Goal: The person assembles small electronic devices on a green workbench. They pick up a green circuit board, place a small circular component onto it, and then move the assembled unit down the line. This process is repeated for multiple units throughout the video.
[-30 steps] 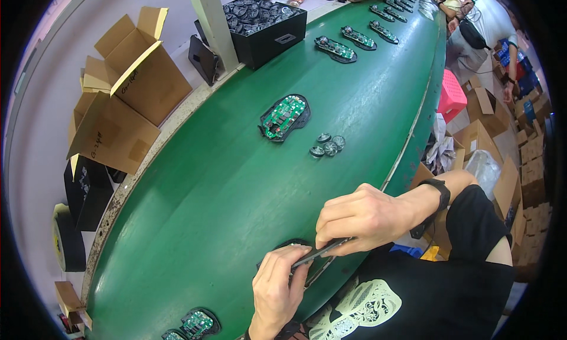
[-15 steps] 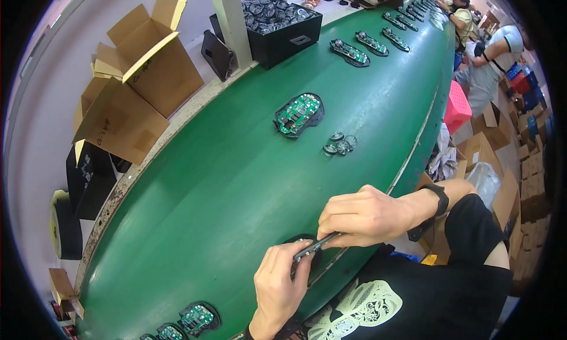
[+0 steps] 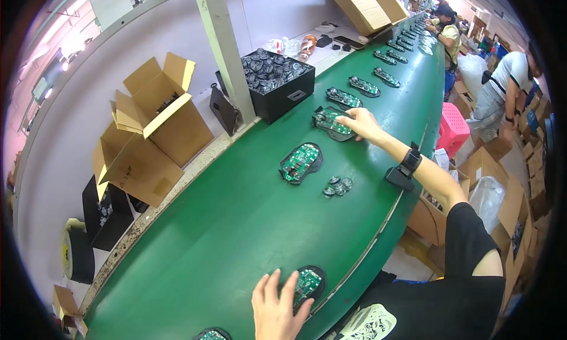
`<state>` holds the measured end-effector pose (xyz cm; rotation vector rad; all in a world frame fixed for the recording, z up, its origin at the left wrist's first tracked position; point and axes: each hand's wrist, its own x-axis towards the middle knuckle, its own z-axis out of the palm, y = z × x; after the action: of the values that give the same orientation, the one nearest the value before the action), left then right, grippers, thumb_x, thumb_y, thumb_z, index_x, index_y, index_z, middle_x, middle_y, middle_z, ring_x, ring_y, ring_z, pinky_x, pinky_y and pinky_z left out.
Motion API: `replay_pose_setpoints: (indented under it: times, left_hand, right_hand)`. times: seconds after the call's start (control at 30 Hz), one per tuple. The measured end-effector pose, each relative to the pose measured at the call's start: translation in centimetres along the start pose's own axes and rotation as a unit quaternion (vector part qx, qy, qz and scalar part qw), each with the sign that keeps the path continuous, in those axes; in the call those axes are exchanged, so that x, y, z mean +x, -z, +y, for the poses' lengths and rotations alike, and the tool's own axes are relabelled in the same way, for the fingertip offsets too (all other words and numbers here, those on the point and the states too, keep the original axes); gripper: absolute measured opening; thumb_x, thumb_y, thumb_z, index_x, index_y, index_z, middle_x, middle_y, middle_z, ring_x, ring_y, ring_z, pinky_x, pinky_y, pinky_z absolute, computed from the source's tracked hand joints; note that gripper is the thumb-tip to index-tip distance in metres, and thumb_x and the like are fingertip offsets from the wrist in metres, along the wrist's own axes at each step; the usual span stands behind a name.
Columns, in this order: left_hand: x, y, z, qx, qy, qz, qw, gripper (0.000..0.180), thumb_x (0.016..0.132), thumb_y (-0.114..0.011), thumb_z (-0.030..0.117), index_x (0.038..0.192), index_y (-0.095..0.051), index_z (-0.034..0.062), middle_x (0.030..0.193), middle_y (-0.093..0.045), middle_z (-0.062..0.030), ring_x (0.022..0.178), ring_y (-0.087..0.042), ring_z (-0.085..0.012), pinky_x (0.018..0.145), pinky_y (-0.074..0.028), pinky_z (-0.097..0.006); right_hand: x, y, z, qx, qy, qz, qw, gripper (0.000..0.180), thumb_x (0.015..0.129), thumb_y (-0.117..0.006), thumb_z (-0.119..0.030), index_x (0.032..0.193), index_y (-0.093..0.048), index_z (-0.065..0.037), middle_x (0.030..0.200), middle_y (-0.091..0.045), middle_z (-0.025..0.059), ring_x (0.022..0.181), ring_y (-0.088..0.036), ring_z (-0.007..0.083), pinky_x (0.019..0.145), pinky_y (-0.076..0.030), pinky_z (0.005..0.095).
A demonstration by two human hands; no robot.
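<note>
My right hand (image 3: 362,125) reaches out to the far part of the green belt and pinches the right end of a black housing with a green circuit board (image 3: 332,122). That housing lies flat or nearly so, close to the first of the row beyond it. Nearer to me, my left hand (image 3: 277,309) is open, its fingers spread at the left edge of another circuit board in a black housing (image 3: 310,285). Between the two hands lie a further circuit board in its housing (image 3: 302,163) and a small cluster of round clear-and-black parts (image 3: 337,187).
The green belt (image 3: 236,228) carries a row of board housings (image 3: 364,86) into the distance. A black bin of round parts (image 3: 277,89) and open cardboard boxes (image 3: 168,133) line its left side. On the right are a pink stool (image 3: 453,129) and a co-worker (image 3: 509,86).
My right hand has gone from beside my left hand far along the belt, and a board housing now lies under it. My left hand has opened. The view has shifted.
</note>
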<state>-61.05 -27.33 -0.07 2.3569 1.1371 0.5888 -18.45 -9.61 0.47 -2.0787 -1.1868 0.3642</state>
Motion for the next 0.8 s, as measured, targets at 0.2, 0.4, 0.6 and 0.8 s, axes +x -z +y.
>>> replay_pose_setpoints:
  times: [0.2, 0.4, 0.6, 0.8]
  left_hand:
    - [-1.1, -0.7, -0.4, 0.102, -0.025, -0.045, 0.993, 0.05, 0.084, -0.072, 0.016, 0.131, -0.057, 0.0087, 0.137, -0.052, -0.0164, 0.125, -0.047, -0.0382, 0.106, -0.037, -0.051]
    - [-0.4, -1.1, -1.5, 0.168, -0.037, -0.054, 0.984, 0.056, 0.077, -0.073, 0.003, 0.13, -0.062, 0.0151, 0.137, -0.057, -0.0118, 0.126, -0.051, -0.0385, 0.101, -0.047, -0.046]
    - [-1.8, 1.7, -2.6, 0.161, 0.018, -0.059, 0.985, 0.05, 0.083, -0.058, 0.001, 0.131, -0.058, 0.0141, 0.144, -0.052, -0.0111, 0.13, -0.047, -0.0355, 0.109, -0.036, -0.055]
    - [-3.4, 3.0, -3.5, 0.145, 0.058, -0.068, 0.985, 0.051, 0.082, -0.057, -0.002, 0.13, -0.059, 0.0117, 0.143, -0.053, -0.0129, 0.13, -0.047, -0.039, 0.108, -0.038, -0.052]
  right_hand:
    - [-1.6, -1.9, -0.8, -0.2, 0.358, 0.159, 0.898, 0.027, 0.088, -0.065, -0.016, 0.113, -0.068, -0.008, 0.116, -0.065, 0.0131, 0.107, -0.062, 0.0335, 0.094, -0.052, 0.0437]
    - [-5.0, -6.7, -3.7, -0.15, 0.415, -0.119, 0.89, 0.036, 0.084, -0.055, -0.01, 0.118, -0.066, -0.004, 0.121, -0.059, 0.0193, 0.114, -0.058, 0.0351, 0.098, -0.049, 0.046]
    - [-11.7, -12.4, -10.3, -0.159, 0.476, -0.196, 0.843, 0.033, 0.081, -0.062, -0.01, 0.109, -0.064, 0.006, 0.111, -0.058, 0.0283, 0.102, -0.058, 0.0443, 0.09, -0.051, 0.0504]
    - [-17.7, -15.4, -13.7, 0.011, 0.48, -0.348, 0.805, 0.046, 0.087, -0.055, -0.007, 0.126, -0.048, 0.014, 0.12, -0.052, 0.0331, 0.11, -0.052, 0.0472, 0.095, -0.048, 0.053]
